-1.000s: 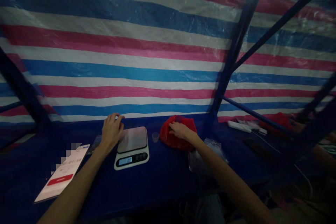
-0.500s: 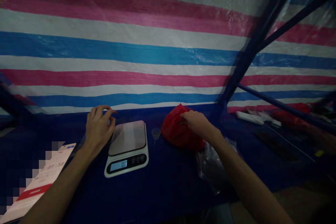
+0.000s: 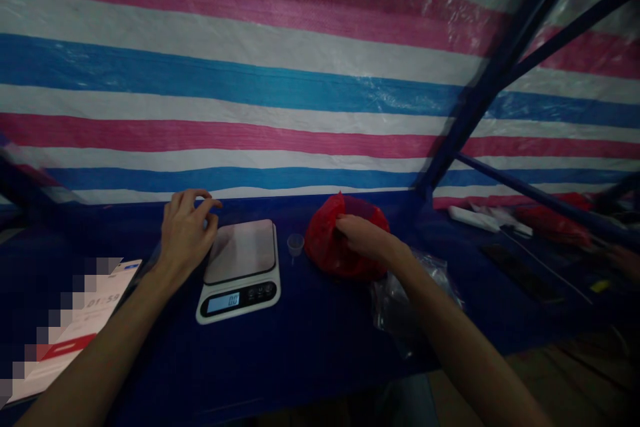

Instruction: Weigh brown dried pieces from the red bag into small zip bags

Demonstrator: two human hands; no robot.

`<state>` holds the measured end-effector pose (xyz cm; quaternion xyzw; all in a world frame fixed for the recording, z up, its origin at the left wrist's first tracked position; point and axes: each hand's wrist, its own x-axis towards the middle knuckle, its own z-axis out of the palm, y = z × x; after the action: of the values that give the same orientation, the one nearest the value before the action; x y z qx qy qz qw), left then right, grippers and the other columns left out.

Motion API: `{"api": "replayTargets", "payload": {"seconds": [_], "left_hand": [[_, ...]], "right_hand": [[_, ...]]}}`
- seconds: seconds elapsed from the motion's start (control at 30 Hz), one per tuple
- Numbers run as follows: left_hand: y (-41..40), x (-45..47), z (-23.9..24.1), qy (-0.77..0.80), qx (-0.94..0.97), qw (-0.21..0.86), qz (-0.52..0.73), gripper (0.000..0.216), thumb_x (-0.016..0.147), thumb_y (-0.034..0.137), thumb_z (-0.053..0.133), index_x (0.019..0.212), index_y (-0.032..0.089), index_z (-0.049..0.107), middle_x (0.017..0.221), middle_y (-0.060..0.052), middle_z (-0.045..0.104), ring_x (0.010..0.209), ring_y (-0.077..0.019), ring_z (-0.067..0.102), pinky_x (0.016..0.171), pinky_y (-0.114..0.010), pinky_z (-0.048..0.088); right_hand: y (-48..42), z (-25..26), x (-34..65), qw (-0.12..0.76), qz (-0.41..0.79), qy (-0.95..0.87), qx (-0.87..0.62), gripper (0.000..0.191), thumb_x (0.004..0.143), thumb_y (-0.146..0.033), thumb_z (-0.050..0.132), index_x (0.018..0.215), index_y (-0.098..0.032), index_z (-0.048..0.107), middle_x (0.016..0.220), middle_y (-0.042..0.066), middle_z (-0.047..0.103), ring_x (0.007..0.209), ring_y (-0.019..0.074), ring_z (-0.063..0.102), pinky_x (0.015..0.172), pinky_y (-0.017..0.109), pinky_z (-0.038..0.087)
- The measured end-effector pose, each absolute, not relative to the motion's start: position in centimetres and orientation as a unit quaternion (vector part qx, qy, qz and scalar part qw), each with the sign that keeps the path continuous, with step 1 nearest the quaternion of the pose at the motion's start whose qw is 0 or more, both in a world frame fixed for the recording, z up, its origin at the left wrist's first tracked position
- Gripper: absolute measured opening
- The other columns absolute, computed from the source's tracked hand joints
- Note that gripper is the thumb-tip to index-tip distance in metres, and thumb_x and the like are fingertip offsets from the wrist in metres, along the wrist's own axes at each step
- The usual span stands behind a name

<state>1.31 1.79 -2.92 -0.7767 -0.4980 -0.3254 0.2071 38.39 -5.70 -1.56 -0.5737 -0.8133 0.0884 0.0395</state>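
Mid-frame, right hand (image 3: pixel 367 238) sits in red bag (image 3: pixel 325 247), grip hidden; tugging could tip nearby cup (image 3: pixel 295 245); left hand (image 3: pixel 185 230), grip apart.

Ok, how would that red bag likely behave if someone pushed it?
The red bag would probably crumple, as its sides are creased. It looks floppy at the top, which rises to a loose peak near the right hand. Its weight is hard to judge, since its contents don't show clearly.

The right hand (image 3: pixel 367 238) reaches into a red bag (image 3: pixel 323 240), left hand (image 3: pixel 186 230) beside a scale (image 3: pixel 242 253).
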Motion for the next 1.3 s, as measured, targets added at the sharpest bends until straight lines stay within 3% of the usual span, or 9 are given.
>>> {"api": "replayTargets", "payload": {"seconds": [0.2,0.43,0.67,0.8,1.0,1.2,1.3], "left_hand": [[2.0,0.9,-3.0,-0.493,-0.783,0.194,-0.327,0.024,0.087,0.019,0.046,0.095,0.019,0.069,0.116,-0.012,0.061,0.112,-0.0318,0.053,0.092,-0.046,0.045],[2.3,0.4,-3.0,-0.475,-0.795,0.203,-0.317,0.023,0.087,0.017,0.046,0.094,0.018,0.068,0.114,-0.012,0.060,0.111,-0.0308,0.053,0.090,-0.044,0.045],[1.9,0.9,-2.9,-0.475,-0.807,0.178,-0.302,0.021,0.087,0.016,0.048,0.092,0.019,0.068,0.113,-0.012,0.060,0.111,-0.0310,0.053,0.088,-0.045,0.046],[1.8,1.0,-3.0,-0.469,-0.809,0.172,-0.311,0.020,0.086,0.015,0.049,0.092,0.019,0.068,0.112,-0.012,0.060,0.112,-0.0312,0.052,0.089,-0.046,0.046],[1.7,1.1,-3.2,-0.478,-0.801,0.145,-0.330,0.020,0.085,0.014,0.051,0.090,0.020,0.069,0.113,-0.010,0.060,0.111,-0.0305,0.052,0.093,-0.048,0.046],[1.7,1.2,-3.4,-0.464,-0.805,0.123,-0.348,0.023,0.085,0.012,0.048,0.091,0.019,0.069,0.108,-0.010,0.058,0.110,-0.0282,0.051,0.095,-0.045,0.046],[1.8,1.2,-3.5,-0.458,-0.808,0.117,-0.352,0.023,0.085,0.011,0.048,0.093,0.018,0.068,0.108,-0.010,0.058,0.109,-0.0283,0.050,0.096,-0.046,0.046]], "right_hand": [[-4.9,0.0,39.7,0.137,0.079,-0.851,-0.501,0.025,0.086,-0.001,0.053,0.090,-0.015,0.072,0.097,0.008,0.072,0.093,0.0204,0.065,0.087,0.033,0.047],[-6.4,3.8,37.7,0.318,0.113,-0.836,-0.433,0.018,0.091,-0.013,0.059,0.094,-0.021,0.075,0.098,0.005,0.072,0.089,0.0172,0.066,0.083,0.031,0.049],[-4.7,-0.9,30.3,0.271,0.131,-0.879,-0.370,0.021,0.094,-0.007,0.056,0.094,-0.015,0.075,0.096,0.007,0.071,0.087,0.0161,0.065,0.082,0.027,0.049],[-4.5,-3.2,29.7,0.304,0.130,-0.860,-0.389,0.021,0.095,-0.008,0.055,0.095,-0.016,0.075,0.097,0.007,0.071,0.086,0.0157,0.066,0.082,0.027,0.050],[-5.1,-4.0,30.2,0.303,0.113,-0.859,-0.397,0.025,0.097,-0.009,0.052,0.097,-0.017,0.075,0.097,0.007,0.068,0.084,0.0150,0.064,0.079,0.027,0.050],[-5.4,-4.2,30.2,0.279,0.087,-0.873,-0.391,0.031,0.097,-0.008,0.049,0.121,-0.016,0.066,0.103,0.008,0.066,0.090,0.0169,0.062,0.083,0.030,0.048],[-5.4,-4.0,30.3,0.278,0.090,-0.865,-0.407,0.025,0.095,-0.006,0.050,0.113,-0.016,0.065,0.097,0.006,0.065,0.085,0.0163,0.060,0.079,0.029,0.047]]}}
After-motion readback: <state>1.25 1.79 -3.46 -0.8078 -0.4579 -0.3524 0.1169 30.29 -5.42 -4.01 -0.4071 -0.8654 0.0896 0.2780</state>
